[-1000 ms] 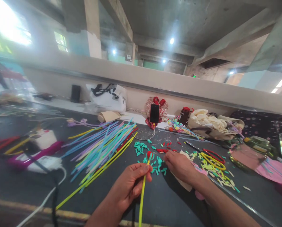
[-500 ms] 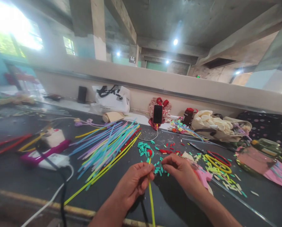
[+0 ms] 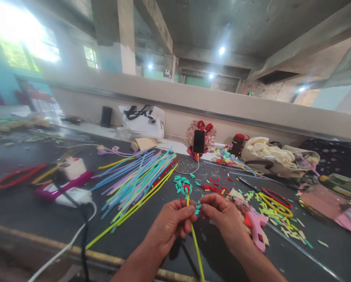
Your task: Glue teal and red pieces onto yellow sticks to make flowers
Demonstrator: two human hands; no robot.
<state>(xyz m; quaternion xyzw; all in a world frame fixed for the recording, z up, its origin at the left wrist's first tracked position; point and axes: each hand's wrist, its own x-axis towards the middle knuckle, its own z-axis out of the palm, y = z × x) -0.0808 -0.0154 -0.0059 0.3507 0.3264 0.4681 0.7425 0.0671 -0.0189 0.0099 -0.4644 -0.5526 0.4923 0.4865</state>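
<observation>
My left hand (image 3: 172, 222) is closed, pinching a yellow pipe cleaner (image 3: 196, 244) between thumb and fingers. Its lower end runs down past the table's front edge. At the top of this stem sits a small round head (image 3: 187, 189), red in the middle with teal around it. Close beside, my right hand (image 3: 224, 213) is closed with thumb and forefinger together. Teal bits show at its fingertips; whether one is held I cannot make out. Short teal pieces (image 3: 181, 181) lie in a pile behind the head, with red pieces (image 3: 213, 189) to their right.
Long coloured pipe cleaners (image 3: 140, 180) lie left of my hands. On the right are a pink glue gun (image 3: 257, 227), yellow-handled scissors (image 3: 274, 204) and cut yellow pieces (image 3: 281, 223). A phone (image 3: 198, 141) leans at the back. A white cable (image 3: 66, 244) crosses the front edge.
My right hand has come closer to the left fingers and the stem, uncovering more of the glue gun. The left hand still grips the stem. The whole view has shifted slightly.
</observation>
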